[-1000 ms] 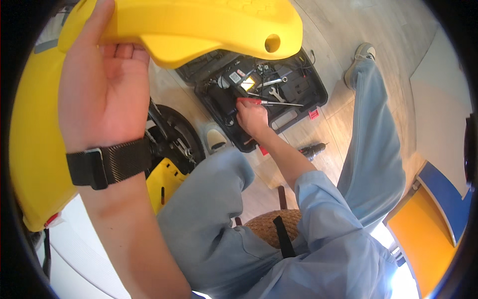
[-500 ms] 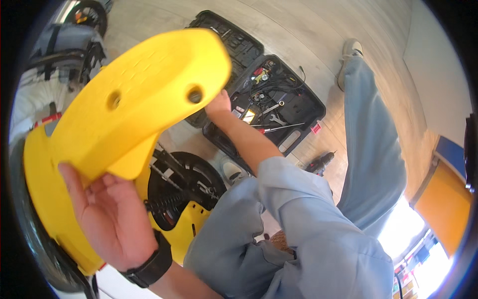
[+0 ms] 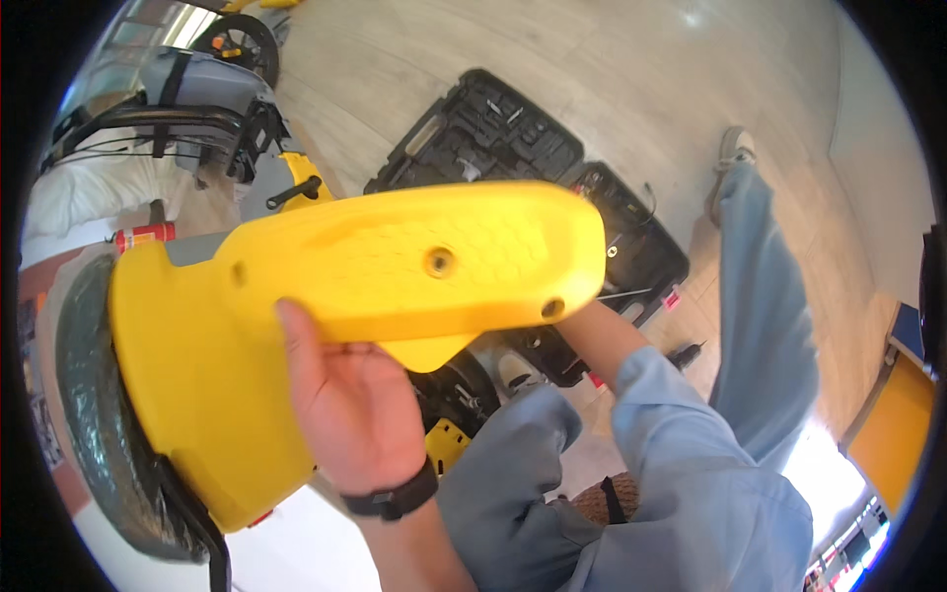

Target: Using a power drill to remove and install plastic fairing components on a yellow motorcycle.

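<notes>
A long yellow plastic panel [image 3: 503, 247], with a dimpled patch and round holes, lies across the middle of my view, over part of an open black tool case [image 3: 464, 128]. My left hand [image 3: 355, 409], palm up with a black wristband, grips the panel's lower edge, thumb raised against it and fingers curled partly out of sight. My right forearm [image 3: 602, 335] reaches behind the panel's right end toward the case; that hand is hidden. A larger yellow body part [image 3: 197, 385] with a plastic-wrapped dark rim [image 3: 104, 405] sits at lower left.
Vehicle frames [image 3: 178, 123] and a black wheel [image 3: 252, 54] stand upper left, near a red cylinder [image 3: 143, 235]. A drill [image 3: 684, 355] lies on the floor by my legs [image 3: 760, 296]. A yellow-and-blue seat or board [image 3: 893, 424] is at right.
The yellow panel has swung level and rightward, now covering much of the tool case. My left hand moved right with it. My right hand, earlier at a red-handled screwdriver, is now hidden.
</notes>
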Action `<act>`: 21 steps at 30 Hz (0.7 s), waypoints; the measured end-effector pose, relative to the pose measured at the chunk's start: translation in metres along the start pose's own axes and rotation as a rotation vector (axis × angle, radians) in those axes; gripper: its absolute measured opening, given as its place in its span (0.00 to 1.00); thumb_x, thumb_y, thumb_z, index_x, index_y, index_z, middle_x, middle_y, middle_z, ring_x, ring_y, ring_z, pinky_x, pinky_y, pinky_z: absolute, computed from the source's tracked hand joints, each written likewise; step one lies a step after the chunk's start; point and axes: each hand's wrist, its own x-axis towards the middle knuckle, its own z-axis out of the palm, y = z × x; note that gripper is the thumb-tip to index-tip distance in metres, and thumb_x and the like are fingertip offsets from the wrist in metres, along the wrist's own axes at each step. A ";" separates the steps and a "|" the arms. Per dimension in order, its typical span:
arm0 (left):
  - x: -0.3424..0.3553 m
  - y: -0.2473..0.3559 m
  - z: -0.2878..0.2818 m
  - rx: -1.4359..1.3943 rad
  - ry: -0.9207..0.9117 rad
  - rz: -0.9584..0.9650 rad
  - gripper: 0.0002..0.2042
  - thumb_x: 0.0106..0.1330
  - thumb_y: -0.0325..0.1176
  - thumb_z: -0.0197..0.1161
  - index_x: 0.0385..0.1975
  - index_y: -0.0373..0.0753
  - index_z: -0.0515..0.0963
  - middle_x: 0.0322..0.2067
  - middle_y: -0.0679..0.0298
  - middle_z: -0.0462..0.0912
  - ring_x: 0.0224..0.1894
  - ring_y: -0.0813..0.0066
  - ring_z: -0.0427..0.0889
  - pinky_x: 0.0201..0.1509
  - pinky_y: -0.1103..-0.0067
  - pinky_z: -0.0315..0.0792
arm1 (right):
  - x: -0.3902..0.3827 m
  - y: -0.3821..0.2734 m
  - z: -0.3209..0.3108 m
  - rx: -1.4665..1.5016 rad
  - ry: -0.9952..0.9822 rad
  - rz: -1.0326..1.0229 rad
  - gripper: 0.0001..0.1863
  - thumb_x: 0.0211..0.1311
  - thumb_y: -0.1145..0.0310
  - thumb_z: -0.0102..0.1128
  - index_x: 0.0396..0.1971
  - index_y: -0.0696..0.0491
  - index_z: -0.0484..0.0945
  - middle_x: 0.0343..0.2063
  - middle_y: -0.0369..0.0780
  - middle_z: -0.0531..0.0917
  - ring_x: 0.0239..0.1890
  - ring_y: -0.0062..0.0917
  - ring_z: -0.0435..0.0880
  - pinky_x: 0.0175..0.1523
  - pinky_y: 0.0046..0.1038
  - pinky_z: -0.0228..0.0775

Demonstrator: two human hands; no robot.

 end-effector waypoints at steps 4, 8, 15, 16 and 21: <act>-0.002 -0.014 0.001 0.035 -0.127 -0.163 0.18 0.74 0.38 0.53 0.59 0.36 0.68 0.56 0.60 0.76 0.58 0.68 0.74 0.64 0.70 0.66 | -0.042 -0.038 -0.124 0.378 -0.156 0.013 0.10 0.54 0.68 0.65 0.35 0.56 0.85 0.30 0.42 0.87 0.33 0.31 0.85 0.42 0.32 0.76; -0.019 -0.036 0.015 0.111 -0.249 -0.274 0.18 0.74 0.37 0.53 0.59 0.36 0.68 0.55 0.63 0.76 0.58 0.69 0.74 0.64 0.71 0.66 | -0.089 -0.106 -0.268 -0.008 0.194 -0.145 0.10 0.55 0.69 0.65 0.36 0.57 0.84 0.28 0.42 0.86 0.30 0.20 0.84 0.38 0.24 0.75; -0.070 -0.068 0.052 0.220 -0.360 -0.503 0.15 0.71 0.32 0.57 0.53 0.32 0.72 0.48 0.62 0.80 0.48 0.75 0.79 0.55 0.78 0.71 | -0.196 -0.191 -0.331 0.420 0.172 -0.457 0.09 0.56 0.82 0.65 0.38 0.60 0.82 0.36 0.39 0.84 0.40 0.20 0.84 0.49 0.23 0.79; -0.077 -0.074 0.053 0.211 -0.385 -0.507 0.15 0.70 0.30 0.58 0.53 0.32 0.72 0.47 0.62 0.80 0.47 0.76 0.80 0.53 0.79 0.73 | -0.198 -0.195 -0.330 0.373 0.229 -0.535 0.10 0.54 0.81 0.66 0.37 0.59 0.82 0.35 0.39 0.84 0.40 0.21 0.84 0.48 0.23 0.79; -0.097 -0.080 0.053 0.259 -0.413 -0.505 0.15 0.70 0.29 0.58 0.54 0.32 0.72 0.47 0.62 0.81 0.48 0.76 0.80 0.53 0.79 0.73 | -0.205 -0.184 -0.338 0.022 0.257 -0.650 0.11 0.46 0.77 0.70 0.33 0.55 0.83 0.32 0.40 0.85 0.34 0.29 0.85 0.40 0.26 0.77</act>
